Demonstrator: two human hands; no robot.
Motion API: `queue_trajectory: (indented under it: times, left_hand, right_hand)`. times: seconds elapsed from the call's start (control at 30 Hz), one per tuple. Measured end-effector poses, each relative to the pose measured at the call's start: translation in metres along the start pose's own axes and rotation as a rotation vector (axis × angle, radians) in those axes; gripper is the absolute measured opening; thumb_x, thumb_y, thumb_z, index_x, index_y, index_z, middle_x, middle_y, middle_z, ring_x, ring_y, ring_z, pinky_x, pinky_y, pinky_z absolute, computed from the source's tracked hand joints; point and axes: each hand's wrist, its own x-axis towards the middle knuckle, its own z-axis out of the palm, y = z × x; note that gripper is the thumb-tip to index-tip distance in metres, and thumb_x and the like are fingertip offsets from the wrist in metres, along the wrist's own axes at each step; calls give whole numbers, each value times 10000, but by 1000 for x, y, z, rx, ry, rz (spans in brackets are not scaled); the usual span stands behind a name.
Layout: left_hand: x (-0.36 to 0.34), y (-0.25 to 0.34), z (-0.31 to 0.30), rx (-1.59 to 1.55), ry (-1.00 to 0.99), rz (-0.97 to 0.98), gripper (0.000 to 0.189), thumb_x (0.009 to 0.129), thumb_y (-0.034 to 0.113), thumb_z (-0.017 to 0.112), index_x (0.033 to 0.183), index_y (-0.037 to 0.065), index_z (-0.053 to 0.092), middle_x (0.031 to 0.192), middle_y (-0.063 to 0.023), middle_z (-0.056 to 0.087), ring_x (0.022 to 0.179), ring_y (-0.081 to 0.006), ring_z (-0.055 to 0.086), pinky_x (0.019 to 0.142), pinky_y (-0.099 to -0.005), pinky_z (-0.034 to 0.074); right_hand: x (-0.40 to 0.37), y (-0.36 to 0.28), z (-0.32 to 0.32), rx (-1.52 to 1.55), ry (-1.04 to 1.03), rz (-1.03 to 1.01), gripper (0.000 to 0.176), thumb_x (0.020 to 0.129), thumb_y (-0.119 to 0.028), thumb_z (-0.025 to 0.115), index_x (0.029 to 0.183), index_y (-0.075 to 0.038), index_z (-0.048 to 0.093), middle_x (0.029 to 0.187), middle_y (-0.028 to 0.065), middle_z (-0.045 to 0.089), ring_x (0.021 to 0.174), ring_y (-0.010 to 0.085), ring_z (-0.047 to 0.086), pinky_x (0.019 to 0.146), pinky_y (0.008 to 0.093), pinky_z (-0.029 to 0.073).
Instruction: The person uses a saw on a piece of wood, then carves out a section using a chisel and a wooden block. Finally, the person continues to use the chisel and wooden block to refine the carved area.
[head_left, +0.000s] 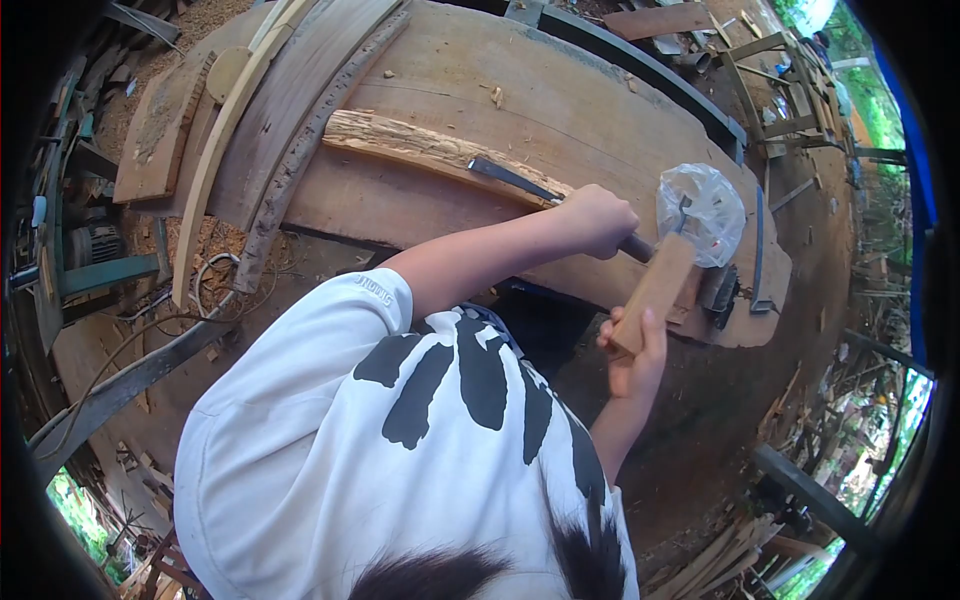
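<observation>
My left hand [600, 220] is closed around the handle of a chisel [510, 180], whose metal blade points left over a rough-hewn strip of wood [410, 145]. The strip has a splintered, chipped upper face and lies along the workbench [480, 75]. In my right hand [635, 352] is a rectangular wooden block [655, 293], gripped by its lower end. The block slants up to the right, and the chisel's handle end overlaps its side in this view. Just beyond the block's upper end lies a clear plastic bag [700, 210].
A brush [720, 292] and a dark metal bar [760, 250] lie at the bench's right end. Long boards [300, 100] and a curved strip [225, 150] rest across its left side. A motor [98, 245] and a cable [130, 360] are at the left. Wood scraps surround the floor.
</observation>
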Motion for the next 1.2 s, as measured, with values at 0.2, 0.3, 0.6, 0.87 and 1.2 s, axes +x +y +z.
queue_trajectory:
  times: [0.2,0.3,0.6,0.87,1.2]
  left_hand:
    - [-4,5,-13,-42,7,-16,176,714,211,651,847,101,691,785,-137,691,758,-318,690,681,-433,550]
    - [2,6,-19,-68,26,-14,182,719,207,648,860,99,687,790,-139,691,761,-320,690,686,-436,548]
    - [3,1,-14,-88,15,-45,186,716,196,653,874,102,684,808,-135,692,773,-322,688,702,-439,549]
    - [2,17,-18,-117,13,37,192,721,220,677,868,97,676,795,-132,690,770,-320,691,685,-438,549]
    - [7,47,-20,-194,155,160,221,751,245,678,925,112,645,754,-126,681,727,-326,690,631,-439,545]
  right_hand:
    - [33,-11,-32,454,349,-318,420,971,-302,506,1208,40,452,901,159,571,710,207,571,579,309,488]
    - [14,1,-21,215,-49,113,408,963,-275,529,1217,28,433,887,156,563,763,209,567,628,310,497]
    - [1,-9,-19,87,-55,26,431,970,-310,512,1202,48,453,879,146,569,708,210,576,587,332,502]
    - [24,-13,-27,644,455,-430,445,977,-326,507,1205,51,446,981,150,556,773,208,576,641,308,517]
    - [-7,-23,-54,397,164,-202,419,983,-310,472,1203,44,427,962,143,529,785,190,546,647,280,493]
